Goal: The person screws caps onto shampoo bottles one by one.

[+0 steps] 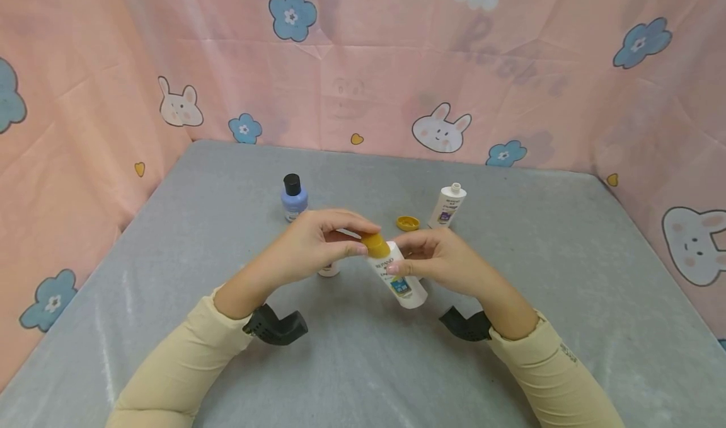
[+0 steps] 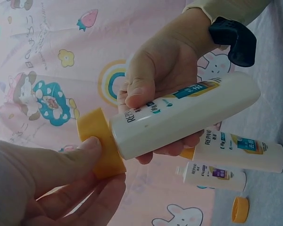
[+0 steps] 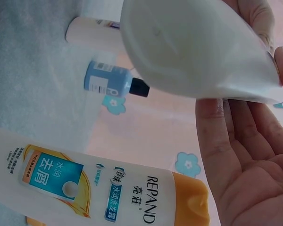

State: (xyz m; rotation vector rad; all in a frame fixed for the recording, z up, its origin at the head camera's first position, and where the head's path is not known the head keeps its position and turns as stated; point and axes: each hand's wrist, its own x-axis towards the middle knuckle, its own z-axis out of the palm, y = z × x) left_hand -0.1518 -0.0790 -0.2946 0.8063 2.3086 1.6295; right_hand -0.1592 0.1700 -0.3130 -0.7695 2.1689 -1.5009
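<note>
Here we hold a smooth white bottle [image 2: 188, 120], tilted, teal-labelled — left hand [image 1: 323, 236] pinching its yellow cap [image 2: 108, 153], right hand [image 1: 445, 258] gripping its body.

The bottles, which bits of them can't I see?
Head view: the left hand hides the top of the white bottle behind it; whether it is capped, I can't tell.
Head view: the print on the blue bottle is too small to read.
Left wrist view: the mouth of the held bottle is covered by its yellow cap.
Right wrist view: the top edge cuts off part of the held bottle.
</note>
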